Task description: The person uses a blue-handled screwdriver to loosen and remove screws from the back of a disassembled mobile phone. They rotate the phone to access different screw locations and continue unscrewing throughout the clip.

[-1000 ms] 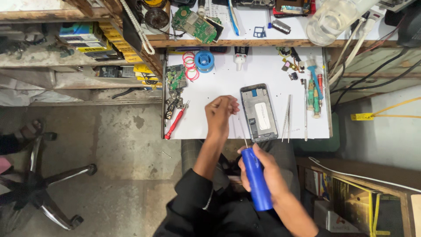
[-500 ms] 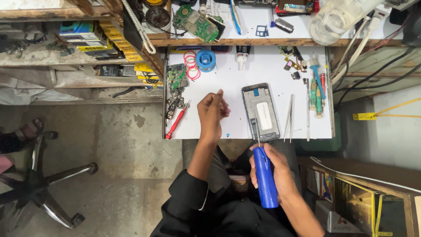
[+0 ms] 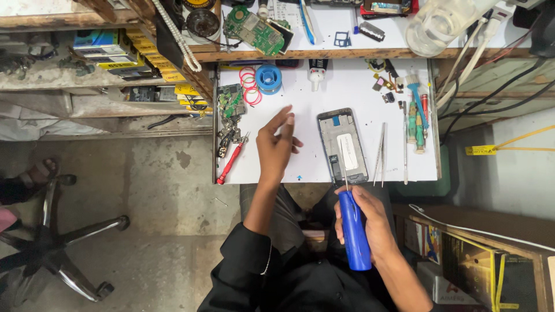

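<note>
Holding: the right hand (image 3: pixel 370 222) is wrapped around the blue handle of a screwdriver (image 3: pixel 354 231), fingers clamped on it, the thin metal shaft pointing up toward the desk (image 3: pixel 277 167).
Left hand: the left hand (image 3: pixel 276 147) hovers over the bare white desk top, fingers loosely spread and nothing in it; whether the fingertips touch the surface I cannot tell from this height.
Phone frame: an opened phone frame (image 3: pixel 342 145) lies flat on the desk, just right of the left hand, its lower end near the desk's front edge; the screwdriver tip reaches over that lower end.
Handling of the frame: it looks thin, light and stiff, with exposed inner parts that seem fragile; the safest hold is likely along the long side rails, not on the open middle.
Handling of the screwdriver: light and rigid, with a smooth plastic handle; the fine tip would probably slip or bend under side load, so a hold low on the handle suits it.
Beside the frame: metal tweezers (image 3: pixel 380 151) lie just to its right, with more small tools (image 3: pixel 416 118) farther right.
Left of the desk: a red-handled screwdriver (image 3: pixel 230 164) lies at the left edge, below a heap of small circuit parts (image 3: pixel 230 112).
Back of the desk: a blue tape roll (image 3: pixel 268 78), red rubber bands (image 3: pixel 250 86) and a small glue bottle (image 3: pixel 315 72).
Shelf above: a green circuit board (image 3: pixel 254 32).
</note>
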Demonstrator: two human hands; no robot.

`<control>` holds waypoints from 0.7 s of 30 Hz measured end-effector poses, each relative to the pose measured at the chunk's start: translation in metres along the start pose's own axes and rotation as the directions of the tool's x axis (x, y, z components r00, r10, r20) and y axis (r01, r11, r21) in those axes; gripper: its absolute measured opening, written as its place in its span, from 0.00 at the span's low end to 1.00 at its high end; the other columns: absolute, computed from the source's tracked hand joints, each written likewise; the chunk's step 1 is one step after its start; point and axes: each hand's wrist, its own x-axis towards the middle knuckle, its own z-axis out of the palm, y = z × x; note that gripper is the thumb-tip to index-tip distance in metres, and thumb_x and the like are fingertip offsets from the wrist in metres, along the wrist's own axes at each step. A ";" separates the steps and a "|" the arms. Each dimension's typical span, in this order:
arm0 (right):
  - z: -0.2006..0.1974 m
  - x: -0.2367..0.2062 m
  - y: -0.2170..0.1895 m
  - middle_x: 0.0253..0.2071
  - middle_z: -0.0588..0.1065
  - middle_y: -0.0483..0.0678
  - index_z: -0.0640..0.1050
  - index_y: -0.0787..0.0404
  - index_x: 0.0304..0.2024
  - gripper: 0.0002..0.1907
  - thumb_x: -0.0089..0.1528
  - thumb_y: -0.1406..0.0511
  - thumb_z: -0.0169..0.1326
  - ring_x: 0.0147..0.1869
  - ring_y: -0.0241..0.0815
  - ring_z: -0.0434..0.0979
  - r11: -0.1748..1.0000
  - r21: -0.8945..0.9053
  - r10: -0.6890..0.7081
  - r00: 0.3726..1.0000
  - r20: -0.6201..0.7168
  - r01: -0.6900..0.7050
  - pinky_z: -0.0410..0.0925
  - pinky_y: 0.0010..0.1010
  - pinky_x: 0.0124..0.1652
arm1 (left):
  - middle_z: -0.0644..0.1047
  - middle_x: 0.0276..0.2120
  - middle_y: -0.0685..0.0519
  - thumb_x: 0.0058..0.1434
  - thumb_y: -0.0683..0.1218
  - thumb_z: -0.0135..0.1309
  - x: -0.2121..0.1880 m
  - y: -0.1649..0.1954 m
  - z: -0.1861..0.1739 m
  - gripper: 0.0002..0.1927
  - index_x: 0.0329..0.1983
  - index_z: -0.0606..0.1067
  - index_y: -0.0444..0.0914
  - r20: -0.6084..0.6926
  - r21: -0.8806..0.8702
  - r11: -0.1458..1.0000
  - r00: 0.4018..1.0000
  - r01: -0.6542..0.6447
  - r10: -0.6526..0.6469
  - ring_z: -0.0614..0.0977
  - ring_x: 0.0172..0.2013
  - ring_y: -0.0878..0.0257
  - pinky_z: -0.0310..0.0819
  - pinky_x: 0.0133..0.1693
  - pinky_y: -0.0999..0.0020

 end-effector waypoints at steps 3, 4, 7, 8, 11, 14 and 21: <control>-0.006 0.004 0.001 0.27 0.72 0.53 0.73 0.68 0.50 0.24 0.67 0.53 0.45 0.19 0.42 0.74 0.998 -0.061 0.014 0.999 -0.030 -0.015 0.68 0.32 0.17 | 0.82 0.45 0.37 0.64 0.47 0.59 -0.006 0.000 -0.003 0.23 0.63 0.78 0.38 0.105 0.415 0.876 0.970 -0.245 0.221 0.79 0.39 0.52 0.70 0.43 0.58; -0.008 0.006 0.001 0.27 0.73 0.53 0.73 0.67 0.51 0.23 0.67 0.54 0.46 0.19 0.42 0.74 0.995 -0.099 0.023 0.999 -0.045 -0.027 0.68 0.32 0.17 | 0.80 0.53 0.41 0.60 0.47 0.62 -0.008 0.000 -0.005 0.28 0.64 0.76 0.38 0.219 0.470 0.763 0.896 -0.443 0.385 0.78 0.50 0.51 0.71 0.54 0.55; -0.014 0.010 -0.003 0.29 0.75 0.53 0.74 0.66 0.52 0.22 0.66 0.55 0.47 0.19 0.42 0.75 0.972 -0.222 0.060 0.995 -0.080 -0.077 0.68 0.32 0.18 | 0.71 0.67 0.46 0.50 0.55 0.69 -0.010 -0.005 -0.007 0.44 0.69 0.69 0.38 0.457 0.497 0.564 0.752 -0.659 0.475 0.66 0.69 0.49 0.54 0.67 0.44; -0.015 0.010 -0.005 0.29 0.75 0.53 0.74 0.66 0.52 0.22 0.66 0.55 0.48 0.19 0.42 0.74 0.957 -0.270 0.082 0.993 -0.085 -0.102 0.68 0.32 0.18 | 0.68 0.70 0.46 0.47 0.59 0.71 -0.011 -0.007 -0.007 0.49 0.71 0.67 0.37 0.511 0.496 0.543 0.733 -0.678 0.449 0.60 0.73 0.49 0.45 0.69 0.41; -0.019 0.009 -0.011 0.29 0.75 0.52 0.75 0.64 0.52 0.22 0.66 0.55 0.48 0.18 0.40 0.73 0.895 -0.414 0.140 0.986 -0.093 -0.166 0.67 0.31 0.19 | 0.65 0.71 0.49 0.37 0.67 0.70 -0.009 -0.012 -0.003 0.60 0.71 0.64 0.37 0.566 0.559 0.476 0.732 -0.679 0.380 0.59 0.73 0.51 0.39 0.69 0.37; -0.016 0.009 -0.014 0.28 0.76 0.52 0.74 0.64 0.52 0.21 0.65 0.55 0.50 0.18 0.39 0.72 0.860 -0.491 0.118 0.990 -0.077 -0.141 0.67 0.31 0.19 | 0.66 0.72 0.51 0.36 0.70 0.68 -0.007 -0.017 -0.001 0.60 0.71 0.66 0.38 0.551 0.598 0.426 0.734 -0.679 0.397 0.59 0.74 0.52 0.41 0.70 0.37; -0.006 0.014 -0.026 0.27 0.77 0.51 0.75 0.63 0.51 0.22 0.64 0.53 0.51 0.18 0.39 0.73 0.779 -0.599 0.135 0.982 -0.130 -0.186 0.67 0.31 0.20 | 0.67 0.71 0.54 0.35 0.71 0.64 -0.008 -0.020 0.002 0.56 0.67 0.71 0.40 0.529 0.642 0.405 0.759 -0.651 0.380 0.61 0.73 0.54 0.43 0.69 0.39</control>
